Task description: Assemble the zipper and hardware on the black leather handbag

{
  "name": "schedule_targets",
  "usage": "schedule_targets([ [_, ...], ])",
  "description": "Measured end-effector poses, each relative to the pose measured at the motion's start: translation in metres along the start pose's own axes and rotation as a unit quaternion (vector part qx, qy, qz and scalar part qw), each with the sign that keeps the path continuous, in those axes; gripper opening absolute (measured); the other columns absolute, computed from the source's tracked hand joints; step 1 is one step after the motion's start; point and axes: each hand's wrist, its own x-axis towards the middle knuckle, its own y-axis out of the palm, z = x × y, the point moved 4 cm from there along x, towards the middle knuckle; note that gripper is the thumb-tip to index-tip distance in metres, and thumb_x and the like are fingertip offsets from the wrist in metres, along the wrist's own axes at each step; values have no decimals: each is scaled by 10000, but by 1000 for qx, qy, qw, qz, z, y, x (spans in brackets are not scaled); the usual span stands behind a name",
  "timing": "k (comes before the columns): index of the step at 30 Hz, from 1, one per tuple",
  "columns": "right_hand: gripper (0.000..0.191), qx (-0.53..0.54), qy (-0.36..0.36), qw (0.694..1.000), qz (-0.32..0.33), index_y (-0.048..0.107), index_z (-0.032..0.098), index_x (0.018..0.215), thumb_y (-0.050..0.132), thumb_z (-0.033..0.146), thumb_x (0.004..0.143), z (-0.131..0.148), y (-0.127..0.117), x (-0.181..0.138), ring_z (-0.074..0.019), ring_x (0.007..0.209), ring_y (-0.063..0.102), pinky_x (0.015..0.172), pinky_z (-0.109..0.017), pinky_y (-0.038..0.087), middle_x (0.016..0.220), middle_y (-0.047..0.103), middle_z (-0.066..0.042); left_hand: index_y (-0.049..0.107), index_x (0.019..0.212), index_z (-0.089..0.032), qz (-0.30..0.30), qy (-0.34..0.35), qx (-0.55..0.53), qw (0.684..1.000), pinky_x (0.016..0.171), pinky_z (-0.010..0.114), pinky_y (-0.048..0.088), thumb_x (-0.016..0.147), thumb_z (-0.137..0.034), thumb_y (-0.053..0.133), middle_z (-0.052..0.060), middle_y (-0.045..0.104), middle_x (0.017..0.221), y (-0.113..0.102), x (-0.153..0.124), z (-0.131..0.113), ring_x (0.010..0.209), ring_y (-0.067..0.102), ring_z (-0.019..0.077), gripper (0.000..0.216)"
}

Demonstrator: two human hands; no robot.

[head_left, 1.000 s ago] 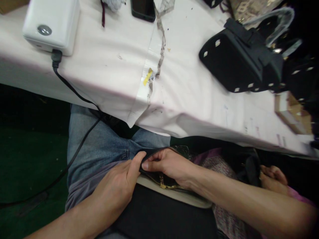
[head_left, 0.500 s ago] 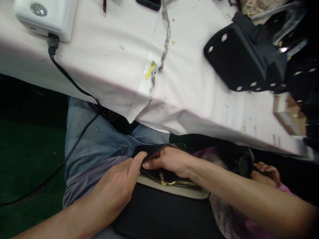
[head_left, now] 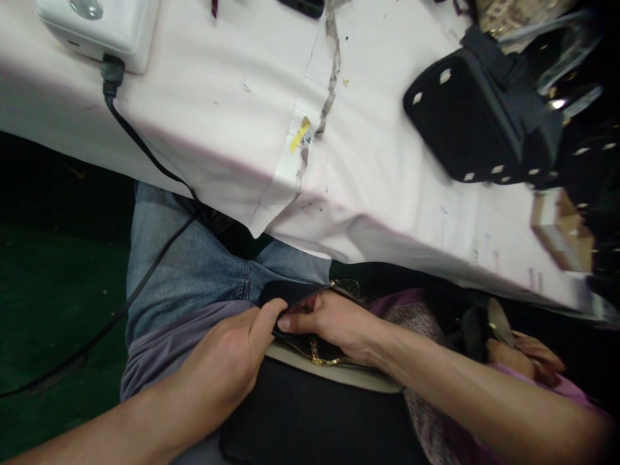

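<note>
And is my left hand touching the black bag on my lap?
Touching: the head view shows your left hand gripping the black bag at its open edge.

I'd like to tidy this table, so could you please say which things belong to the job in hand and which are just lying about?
In use, it seems:
- open black bag, left hand on it, right hand at its opening
- gold zip

Apparently lying about:
- white box, cord
- yellow scrap
- other black bag
- cardboard box
</note>
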Motion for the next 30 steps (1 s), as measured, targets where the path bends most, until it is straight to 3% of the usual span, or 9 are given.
schedule_targets([
  [8, 473, -28, 4, 1000, -11, 868, 184, 873, 1083, 519, 618, 1, -1, -7, -206, 876, 685, 837, -321, 530, 981, 825, -63, 434, 1589, -306, -18, -8, -55, 998, 1020, 480, 723, 1013, 31, 583, 93, 724, 1392, 4, -2, 3, 1207, 763, 286, 684],
  [15, 494, -29, 3, 1000, 6, 854, 182, 880, 1078, 535, 618, -2, -4, -3, -228, 903, 691, 845, -332, 546, 974, 816, -60, 468, 1529, -255, -40, 15, -58, 997, 886, 439, 731, 1072, -68, 586, 112, 740, 1336, -1, 3, -7, 1138, 781, 305, 508],
  [22, 391, -69, -46, 996, 14, 886, 210, 1038, 946, 546, 846, -1, -1, -13, -219, 911, 691, 860, -323, 538, 984, 810, -39, 482, 1489, -324, -7, -14, -107, 994, 902, 412, 671, 1098, -116, 574, 40, 732, 1271, 1, 3, 0, 1128, 759, 260, 453],
  [30, 362, -168, -72, 983, 3, 867, 205, 1005, 842, 560, 941, 10, 0, -16, -202, 832, 609, 775, -315, 477, 943, 775, -23, 507, 1496, -326, -21, 4, -80, 997, 923, 390, 645, 1145, -180, 551, 28, 727, 1291, 6, -2, 3, 1136, 752, 232, 382],
])
